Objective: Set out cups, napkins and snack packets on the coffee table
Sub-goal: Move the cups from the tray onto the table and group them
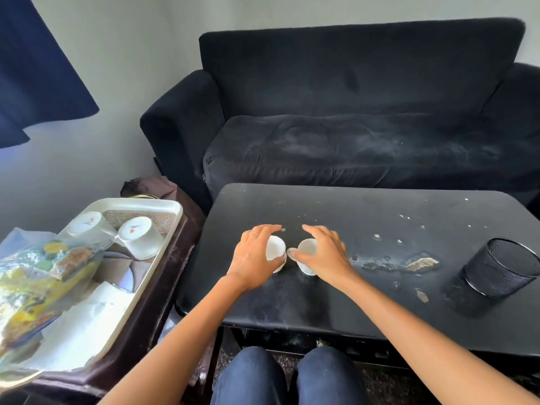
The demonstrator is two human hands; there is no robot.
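Two small white cups stand side by side on the black coffee table (pixel 365 217). My left hand (pixel 254 258) grips the left cup (pixel 275 247) from above and the side. My right hand (pixel 324 252) grips the right cup (pixel 307 249) the same way. On the white tray (pixel 163 204) at the left, two more white cups lie upturned: one (pixel 87 225) at the back, one (pixel 140 233) beside it. White napkins (pixel 87 317) and colourful snack packets (pixel 43 276) in clear plastic also lie in that tray.
A black mesh holder (pixel 496 267) stands at the table's right end. The tabletop has chipped patches (pixel 420 263) right of my hands. A black sofa (pixel 350 127) runs behind the table. The tray rests on a dark side table (pixel 163 287). My knees (pixel 286 375) are under the table's near edge.
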